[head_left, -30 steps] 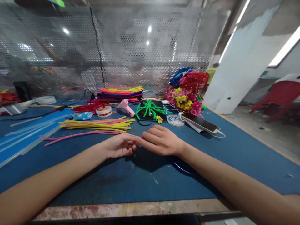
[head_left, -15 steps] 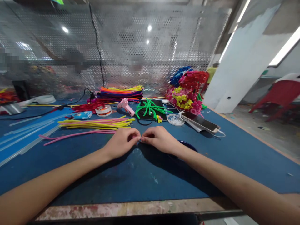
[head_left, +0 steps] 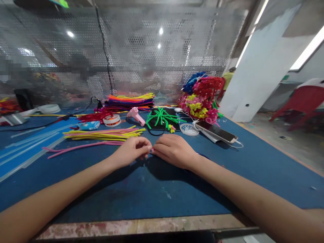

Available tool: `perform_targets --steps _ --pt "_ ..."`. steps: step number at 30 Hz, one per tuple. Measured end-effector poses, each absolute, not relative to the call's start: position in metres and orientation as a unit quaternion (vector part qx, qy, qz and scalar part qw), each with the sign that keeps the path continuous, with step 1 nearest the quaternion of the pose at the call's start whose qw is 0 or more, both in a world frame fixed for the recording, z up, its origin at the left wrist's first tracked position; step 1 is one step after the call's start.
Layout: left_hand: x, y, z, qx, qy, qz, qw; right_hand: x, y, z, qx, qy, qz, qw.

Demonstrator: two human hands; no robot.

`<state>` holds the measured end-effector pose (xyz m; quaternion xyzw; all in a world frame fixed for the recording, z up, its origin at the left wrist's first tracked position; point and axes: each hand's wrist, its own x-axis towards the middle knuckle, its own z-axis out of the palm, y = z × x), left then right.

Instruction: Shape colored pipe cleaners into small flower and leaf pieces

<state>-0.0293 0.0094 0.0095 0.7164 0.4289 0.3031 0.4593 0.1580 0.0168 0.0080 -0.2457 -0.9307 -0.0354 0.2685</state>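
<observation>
My left hand (head_left: pixel 131 151) and my right hand (head_left: pixel 176 150) meet just above the middle of the table, fingertips almost touching. Both are closed in a pinch on a small pink piece (head_left: pixel 152 150), mostly covered by the fingers; its kind is too small to make out. Beyond my left hand lies a bundle of yellow and pink pipe cleaners (head_left: pixel 103 133). Loose pink pipe cleaners (head_left: pixel 83 146) stretch leftward from behind that hand. A dark blue round rim (head_left: pixel 203 155) is partly hidden by my right wrist.
A pink glue gun (head_left: pixel 136 116), green pipe cleaners (head_left: pixel 162 117) and a white dish of beads (head_left: pixel 189 129) stand behind my hands. Further right are a phone (head_left: pixel 216 131) and finished fuzzy flowers (head_left: pixel 199 101). Clear sticks (head_left: pixel 32 145) lie left; a perforated screen (head_left: pixel 141 50) closes the back.
My right hand has turned over so that its back and knuckles face up more. The left fingers have shifted slightly around the pinch. Objects on the table have stayed put.
</observation>
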Motion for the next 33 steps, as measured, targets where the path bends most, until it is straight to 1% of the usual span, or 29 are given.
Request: perform_targets --steps 1,2,3,5,7,8,9,10,11,13,16,19,22,26,29,33 --pt "-0.029 0.008 0.009 0.725 0.426 0.304 0.448 0.158 0.017 0.007 -0.249 -0.928 -0.028 0.275" --pt "-0.029 0.007 0.009 0.737 0.424 0.309 0.427 0.157 0.016 0.005 -0.259 -0.922 0.010 0.289" --pt "-0.029 0.005 0.009 0.750 0.423 0.319 0.396 0.156 0.016 0.004 -0.276 -0.907 0.075 0.308" --pt "-0.028 -0.001 0.011 0.773 0.423 0.350 0.318 0.152 0.016 0.001 -0.326 -0.838 0.273 0.341" --pt "-0.027 -0.007 0.014 0.781 0.418 0.387 0.255 0.148 0.016 -0.001 -0.359 -0.711 0.498 0.344" --pt "-0.026 -0.009 0.015 0.776 0.417 0.405 0.246 0.145 0.016 -0.002 -0.357 -0.642 0.587 0.340" --pt "-0.025 -0.010 0.015 0.763 0.417 0.422 0.256 0.143 0.015 -0.003 -0.349 -0.584 0.649 0.341" --pt "-0.024 -0.010 0.015 0.743 0.419 0.437 0.286 0.141 0.014 -0.004 -0.339 -0.543 0.684 0.350" --pt "-0.022 -0.010 0.014 0.715 0.421 0.452 0.327 0.139 0.013 -0.004 -0.332 -0.522 0.695 0.367" --pt "-0.020 -0.007 0.012 0.643 0.414 0.491 0.417 0.136 0.009 -0.003 -0.338 -0.525 0.668 0.405" --pt "-0.018 -0.004 0.008 0.529 0.373 0.545 0.532 0.135 0.004 0.003 -0.357 -0.592 0.606 0.394" --pt "-0.018 -0.002 0.006 0.494 0.349 0.532 0.592 0.138 0.005 0.009 -0.375 -0.615 0.574 0.390" --pt "-0.020 0.000 0.003 0.539 0.365 0.486 0.584 0.143 0.009 0.010 -0.391 -0.588 0.580 0.408" --pt "-0.024 0.004 0.000 0.594 0.385 0.446 0.548 0.147 0.013 0.007 -0.363 -0.632 0.587 0.352" --pt "-0.026 0.005 -0.001 0.624 0.391 0.404 0.543 0.150 0.013 0.003 -0.358 -0.657 0.582 0.320" --pt "-0.024 0.003 0.001 0.622 0.382 0.388 0.563 0.152 0.012 -0.001 -0.335 -0.630 0.651 0.260"
